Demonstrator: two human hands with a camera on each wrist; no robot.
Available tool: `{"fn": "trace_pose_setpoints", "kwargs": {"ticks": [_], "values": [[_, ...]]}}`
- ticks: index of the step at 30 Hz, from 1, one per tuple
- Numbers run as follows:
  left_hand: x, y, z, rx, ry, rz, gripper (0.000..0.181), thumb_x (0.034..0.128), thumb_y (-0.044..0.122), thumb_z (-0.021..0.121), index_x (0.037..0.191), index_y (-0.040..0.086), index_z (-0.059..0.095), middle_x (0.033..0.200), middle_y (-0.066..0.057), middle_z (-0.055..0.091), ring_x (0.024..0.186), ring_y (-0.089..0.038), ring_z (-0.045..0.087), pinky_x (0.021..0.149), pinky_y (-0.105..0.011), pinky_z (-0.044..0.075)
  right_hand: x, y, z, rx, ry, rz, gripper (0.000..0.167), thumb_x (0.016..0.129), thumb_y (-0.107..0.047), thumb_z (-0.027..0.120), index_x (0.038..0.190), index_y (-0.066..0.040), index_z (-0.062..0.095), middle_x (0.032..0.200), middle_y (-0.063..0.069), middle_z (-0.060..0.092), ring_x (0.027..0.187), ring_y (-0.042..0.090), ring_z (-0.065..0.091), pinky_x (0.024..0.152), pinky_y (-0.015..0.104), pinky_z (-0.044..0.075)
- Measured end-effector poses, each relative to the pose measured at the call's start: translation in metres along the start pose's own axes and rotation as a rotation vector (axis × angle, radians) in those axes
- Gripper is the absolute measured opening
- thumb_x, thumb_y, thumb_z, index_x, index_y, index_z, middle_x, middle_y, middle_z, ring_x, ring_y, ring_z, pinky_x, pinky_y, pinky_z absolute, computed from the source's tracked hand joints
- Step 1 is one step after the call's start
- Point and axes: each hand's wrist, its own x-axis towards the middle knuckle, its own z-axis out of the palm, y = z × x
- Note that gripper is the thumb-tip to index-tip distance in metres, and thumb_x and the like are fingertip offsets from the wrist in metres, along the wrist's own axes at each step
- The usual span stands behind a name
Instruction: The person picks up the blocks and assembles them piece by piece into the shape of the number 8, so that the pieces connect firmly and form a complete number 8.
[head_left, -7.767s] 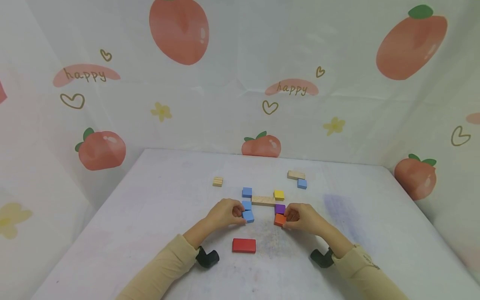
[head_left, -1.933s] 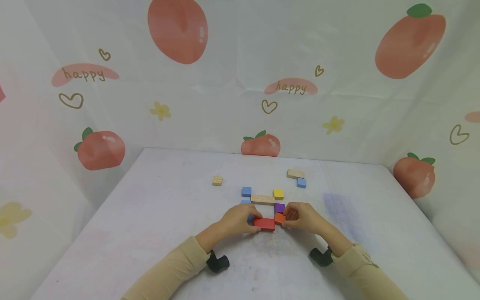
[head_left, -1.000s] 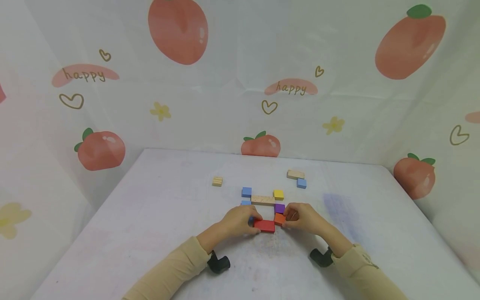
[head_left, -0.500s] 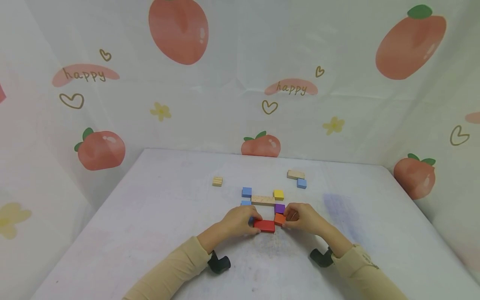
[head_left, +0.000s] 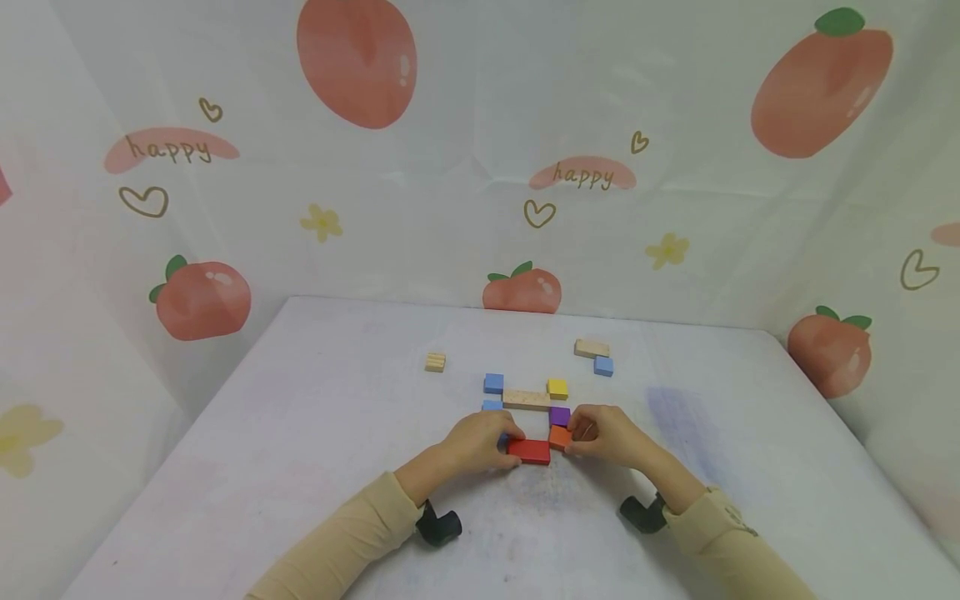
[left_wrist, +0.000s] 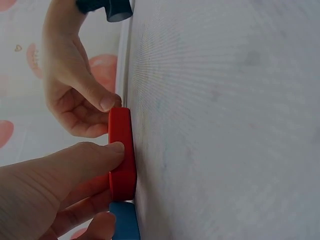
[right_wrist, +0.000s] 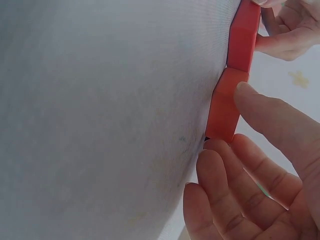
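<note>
My left hand pinches a red rectangular block between thumb and fingers, flat on the table. In the left wrist view, a blue block sits at the red block's near end, under the fingers. My right hand holds an orange block by its right side, thumb on its near face in the right wrist view. The red block's right end meets the orange one. Behind the orange block is a purple block. A wooden plank lies between a partly hidden blue block and the purple block.
A yellow block and a blue block stand behind the plank's ends. Farther back lie a small stack of wooden strips, a wooden block and another blue block. A printed curtain hangs behind the white table.
My left hand has gone from the front blue block to the red block, which has moved back and right against the orange block. My right hand has stayed at the orange block.
</note>
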Motion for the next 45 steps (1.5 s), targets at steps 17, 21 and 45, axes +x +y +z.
{"fn": "trace_pose_setpoints", "kwargs": {"ticks": [17, 21, 45], "values": [[-0.001, 0.002, -0.007, -0.022, 0.006, -0.046, 0.042, 0.0781, 0.033, 0.074, 0.116, 0.015, 0.066, 0.113, 0.001, 0.066, 0.101, -0.013, 0.059, 0.088, -0.030, 0.049, 0.000, 0.001, 0.000, -0.004, 0.001, -0.007, 0.024, 0.076, -0.017, 0.076, 0.091, -0.006, 0.061, 0.081, 0.000, 0.063, 0.074, 0.011, 0.057, 0.068, 0.025, 0.052], [-0.003, -0.002, -0.014, -0.052, 0.037, -0.040, 0.041, 0.0772, 0.033, 0.075, 0.113, 0.014, 0.068, 0.112, -0.001, 0.066, 0.100, -0.016, 0.059, 0.088, -0.031, 0.050, 0.000, 0.002, 0.000, -0.008, 0.005, -0.013, 0.024, 0.076, -0.018, 0.076, 0.091, -0.006, 0.061, 0.081, 0.000, 0.063, 0.074, 0.011, 0.057, 0.068, 0.024, 0.051], [-0.005, -0.049, -0.027, -0.259, 0.197, -0.171, 0.028, 0.0837, 0.019, 0.069, 0.109, 0.009, 0.066, 0.099, -0.006, 0.064, 0.078, -0.012, 0.055, 0.071, -0.024, 0.048, 0.004, 0.010, -0.018, -0.054, 0.119, -0.050, 0.019, 0.081, -0.019, 0.071, 0.090, -0.004, 0.063, 0.081, 0.003, 0.065, 0.073, 0.012, 0.057, 0.065, 0.022, 0.048]]}}
